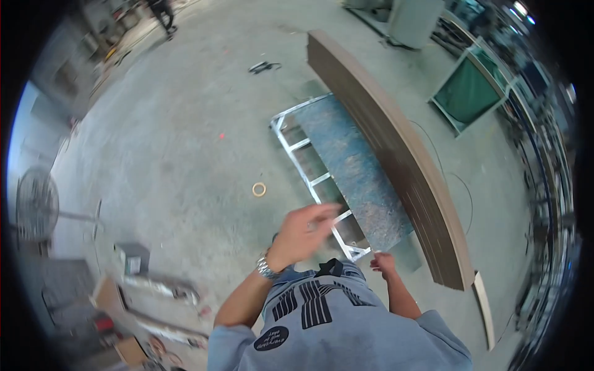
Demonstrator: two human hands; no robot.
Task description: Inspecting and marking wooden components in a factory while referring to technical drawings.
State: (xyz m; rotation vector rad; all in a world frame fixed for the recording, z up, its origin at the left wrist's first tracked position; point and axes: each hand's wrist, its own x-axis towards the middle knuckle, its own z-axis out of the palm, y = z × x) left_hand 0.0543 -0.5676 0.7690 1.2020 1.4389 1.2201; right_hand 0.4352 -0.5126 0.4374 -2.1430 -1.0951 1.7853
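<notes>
My left hand (304,234), with a metal watch (266,266) at its wrist, hangs in front of my body with its fingers stretched out and slightly blurred; I see nothing held in it. Below it lies the near end of a low silvery metal frame (299,166). Close to the frame's near corner, my right hand (384,264) is closed, fingers pinched together; what it holds, if anything, is too small to make out. A worn blue-brown board (352,161) covers part of the frame. Along the board's right side stands a long stack of brown panels (396,154).
A yellowish tape ring (259,189) and a dark tool (264,67) lie on the floor. Right of the stack are a pale strip (484,312), a thin cable and a green-lined bin (468,89). A fan (38,203) stands at left; another person (162,15) is far off.
</notes>
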